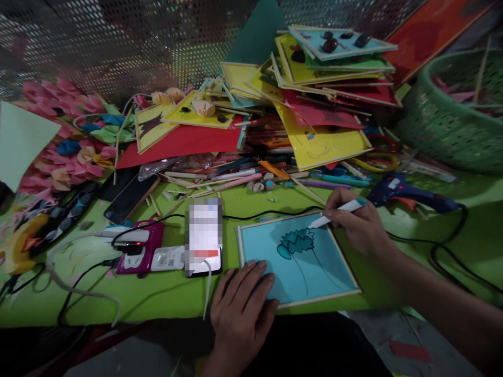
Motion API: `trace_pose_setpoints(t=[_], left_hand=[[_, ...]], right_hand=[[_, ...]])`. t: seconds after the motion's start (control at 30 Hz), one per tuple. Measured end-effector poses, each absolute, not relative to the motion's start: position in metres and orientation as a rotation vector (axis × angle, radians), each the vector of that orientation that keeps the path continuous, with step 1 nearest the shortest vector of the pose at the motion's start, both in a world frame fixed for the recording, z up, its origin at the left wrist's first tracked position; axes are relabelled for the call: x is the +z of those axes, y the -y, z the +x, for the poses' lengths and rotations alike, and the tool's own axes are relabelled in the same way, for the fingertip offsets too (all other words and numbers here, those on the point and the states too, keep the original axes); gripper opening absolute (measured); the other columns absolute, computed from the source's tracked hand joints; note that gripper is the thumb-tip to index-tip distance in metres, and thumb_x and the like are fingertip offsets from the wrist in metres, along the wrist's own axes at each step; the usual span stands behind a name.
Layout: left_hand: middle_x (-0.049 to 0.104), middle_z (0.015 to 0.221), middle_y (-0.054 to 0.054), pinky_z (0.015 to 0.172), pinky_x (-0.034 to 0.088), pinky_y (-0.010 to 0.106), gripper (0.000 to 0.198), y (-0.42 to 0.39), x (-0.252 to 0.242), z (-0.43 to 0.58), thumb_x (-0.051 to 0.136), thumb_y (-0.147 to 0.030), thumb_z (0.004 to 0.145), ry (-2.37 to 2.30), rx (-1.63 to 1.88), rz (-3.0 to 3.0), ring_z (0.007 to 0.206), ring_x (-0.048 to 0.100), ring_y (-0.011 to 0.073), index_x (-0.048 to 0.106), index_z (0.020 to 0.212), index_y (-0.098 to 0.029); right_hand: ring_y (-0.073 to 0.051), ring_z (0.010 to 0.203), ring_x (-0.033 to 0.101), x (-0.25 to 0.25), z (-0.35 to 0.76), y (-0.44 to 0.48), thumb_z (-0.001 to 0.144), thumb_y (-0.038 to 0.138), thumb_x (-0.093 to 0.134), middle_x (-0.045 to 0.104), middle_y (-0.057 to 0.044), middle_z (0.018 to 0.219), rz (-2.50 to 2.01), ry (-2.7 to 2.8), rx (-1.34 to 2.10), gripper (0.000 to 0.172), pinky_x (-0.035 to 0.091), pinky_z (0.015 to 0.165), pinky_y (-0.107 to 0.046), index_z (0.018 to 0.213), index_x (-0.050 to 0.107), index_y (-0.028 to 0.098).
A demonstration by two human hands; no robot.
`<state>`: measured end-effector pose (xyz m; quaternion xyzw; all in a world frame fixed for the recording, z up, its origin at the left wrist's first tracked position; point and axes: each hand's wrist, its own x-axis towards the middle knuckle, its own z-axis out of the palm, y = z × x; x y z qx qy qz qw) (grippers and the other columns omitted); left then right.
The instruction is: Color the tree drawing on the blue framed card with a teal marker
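Note:
A blue sheet of paper, edged with thin wooden sticks, lies on the green table. On it is a teal drawing with zigzag edges, dark outlines and two long thin lines running down. My right hand grips a white marker with a teal end, its tip at the drawing's upper right. My left hand rests flat with fingers stretched over the sheet's lower left corner. Left of the sheet stands a phone with a lit, blurred screen.
A magenta power strip with cables sits at left. Behind lie scattered pens, sticks and a stack of framed coloured cards. A blue glue gun and a green basket are at right. Pink folded paper pieces pile up at left.

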<state>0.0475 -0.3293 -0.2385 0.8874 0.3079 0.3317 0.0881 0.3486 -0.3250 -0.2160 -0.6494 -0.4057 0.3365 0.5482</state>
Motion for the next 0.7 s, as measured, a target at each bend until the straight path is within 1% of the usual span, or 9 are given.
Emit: trace_pose_setpoints(t=[0.2,0.33,0.7], left_hand=[[0.079,0.124,0.008,0.112,0.040,0.038,0.024,0.3291,-0.2386,0.0465,0.057,-0.025,0.102,-0.899,0.975,2.649,0.123,0.070,0.0218,0.075,0.117,-0.021],[0.079,0.124,0.007,0.112,0.041,0.037,0.023,0.3292,-0.2384,0.0464,0.058,-0.026,0.101,-0.899,0.976,2.653,0.122,0.070,0.0217,0.075,0.117,-0.021],[0.078,0.126,0.007,0.112,0.040,0.038,0.024,0.3296,-0.2402,0.0456,0.058,-0.025,0.101,-0.887,0.953,2.655,0.124,0.069,0.0223,0.074,0.119,-0.021]], right_hand=[[-0.016,0.055,0.041,-0.2148,0.3486,0.3252,0.075,0.025,0.071,0.049,0.003,0.056,-1.559,0.966,0.796,0.014,0.028,0.053,-0.032,0.065,0.060,0.023],[-0.015,0.054,0.040,-0.2148,0.3478,0.3252,0.074,0.025,0.071,0.048,0.004,0.056,-1.536,0.952,0.808,0.016,0.028,0.053,-0.032,0.064,0.059,0.023],[-0.014,0.054,0.040,-0.2122,0.3472,0.3237,0.073,0.026,0.071,0.049,0.004,0.054,-1.545,0.962,0.807,0.015,0.028,0.052,-0.032,0.064,0.060,0.023]])
